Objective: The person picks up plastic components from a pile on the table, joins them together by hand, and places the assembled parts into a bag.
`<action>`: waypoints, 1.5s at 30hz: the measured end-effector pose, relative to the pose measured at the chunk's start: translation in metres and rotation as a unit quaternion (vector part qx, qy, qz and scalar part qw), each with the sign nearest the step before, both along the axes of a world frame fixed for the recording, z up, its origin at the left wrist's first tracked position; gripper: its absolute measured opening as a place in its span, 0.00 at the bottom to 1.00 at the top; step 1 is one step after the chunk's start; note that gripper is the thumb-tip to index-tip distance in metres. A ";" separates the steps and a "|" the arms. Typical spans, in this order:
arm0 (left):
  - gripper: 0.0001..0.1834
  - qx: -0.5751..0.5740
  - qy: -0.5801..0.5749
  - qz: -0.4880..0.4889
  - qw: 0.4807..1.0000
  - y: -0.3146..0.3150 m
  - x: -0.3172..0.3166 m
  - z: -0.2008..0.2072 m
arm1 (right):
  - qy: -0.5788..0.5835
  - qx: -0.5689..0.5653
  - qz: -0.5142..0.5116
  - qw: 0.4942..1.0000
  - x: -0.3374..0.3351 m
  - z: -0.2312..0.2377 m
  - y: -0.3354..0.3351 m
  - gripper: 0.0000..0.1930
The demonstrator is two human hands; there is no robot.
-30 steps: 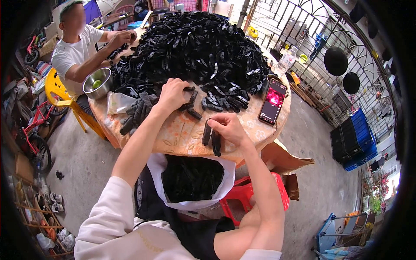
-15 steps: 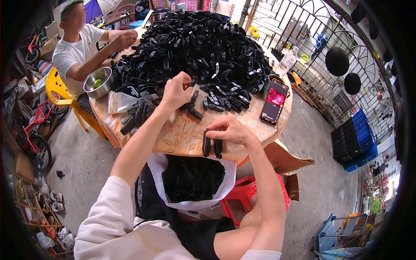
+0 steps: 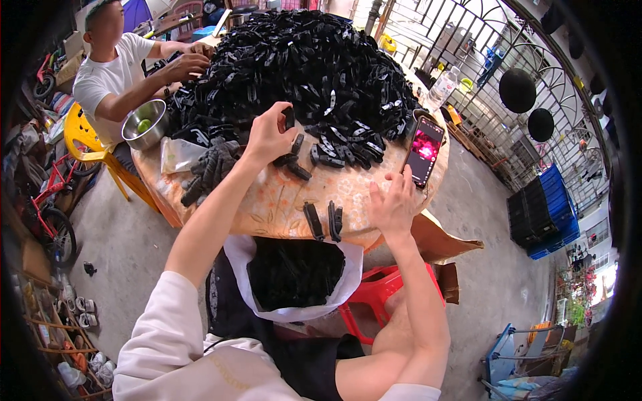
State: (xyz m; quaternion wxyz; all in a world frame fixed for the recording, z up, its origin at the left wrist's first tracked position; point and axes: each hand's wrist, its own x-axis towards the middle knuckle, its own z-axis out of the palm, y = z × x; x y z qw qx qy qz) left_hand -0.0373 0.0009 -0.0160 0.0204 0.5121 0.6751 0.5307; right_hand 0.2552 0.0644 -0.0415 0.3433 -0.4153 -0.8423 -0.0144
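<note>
My left hand (image 3: 269, 139) pinches a small, elongated black plastic piece (image 3: 289, 119) upright between thumb and fingers, just in front of a big heap of similar black pieces (image 3: 287, 73). Beside its wrist lie a few loose black pieces (image 3: 294, 164). My right hand (image 3: 393, 200) is open, fingers spread over the tablecloth, with a fingertip at the lower left edge of a phone (image 3: 426, 150) with a lit screen. Two black pieces (image 3: 324, 221) stand apart near the table's front edge, left of that hand. Whether the fingertip touches the screen is hard to tell.
Below the table edge, a white sack (image 3: 351, 281) holds black pieces. Dark grey rolled items (image 3: 210, 170), a plastic bag (image 3: 179, 157) and a metal bowl (image 3: 148, 130) lie at left. A co-worker (image 3: 114, 73) handles pieces across the table. A red stool (image 3: 368, 297) stands at right.
My right hand has let go of the black pieces at the front edge and moved right to the phone, fingers spreading. My left hand still holds its piece. The co-worker's hands have lowered toward the heap.
</note>
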 end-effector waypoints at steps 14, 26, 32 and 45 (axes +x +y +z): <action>0.26 0.010 0.005 -0.011 1.000 -0.004 0.003 0.000 | -0.028 -0.006 -0.056 0.998 0.018 -0.003 -0.007 0.24; 0.28 -0.023 -0.008 -0.022 0.999 -0.004 0.004 0.002 | -0.030 -0.023 -0.043 0.998 0.022 -0.002 -0.005 0.22; 0.27 -0.013 -0.009 -0.020 1.000 -0.005 0.007 0.004 | -0.032 -0.009 -0.049 0.998 0.023 -0.003 -0.005 0.22; 0.31 -0.016 0.002 -0.002 1.000 -0.005 0.006 0.004 | -0.048 0.019 -0.050 0.997 0.017 0.005 -0.009 0.23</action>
